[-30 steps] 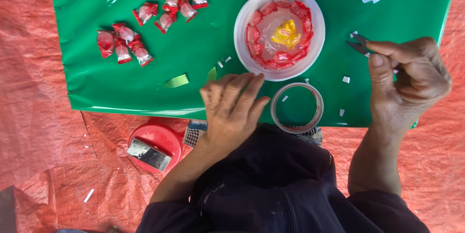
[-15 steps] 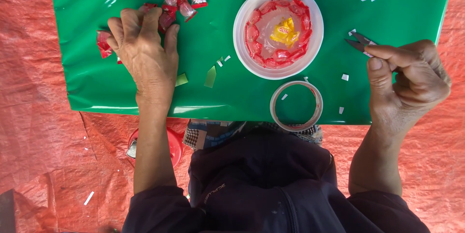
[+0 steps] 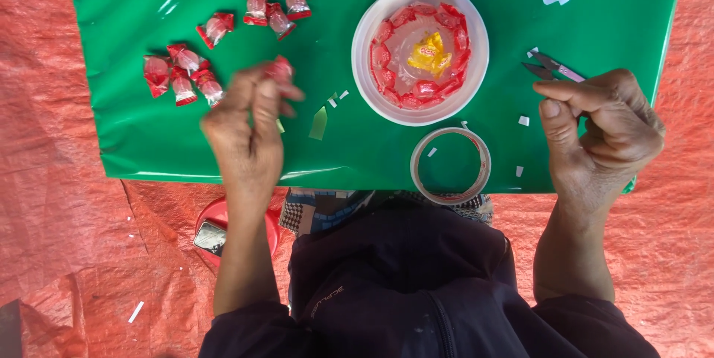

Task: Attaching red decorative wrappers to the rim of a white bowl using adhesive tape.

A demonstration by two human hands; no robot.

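Head view: the left hand (image 3: 249, 124) pinches one red candy (image 3: 280, 68) in its fingertips, and the right hand (image 3: 606, 131) is closed around small scissors (image 3: 550, 68). Between the hands, a white bowl (image 3: 420, 113) already has a ring of candies inside. More loose candies (image 3: 182, 75) wait just past the left hand, so some work looks left.

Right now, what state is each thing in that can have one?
left hand: closed on a red candy
right hand: gripping small snips, blades slightly apart
white bowl: candies ring its inside
tape roll: lying flat
loose candies: wrapped, scattered
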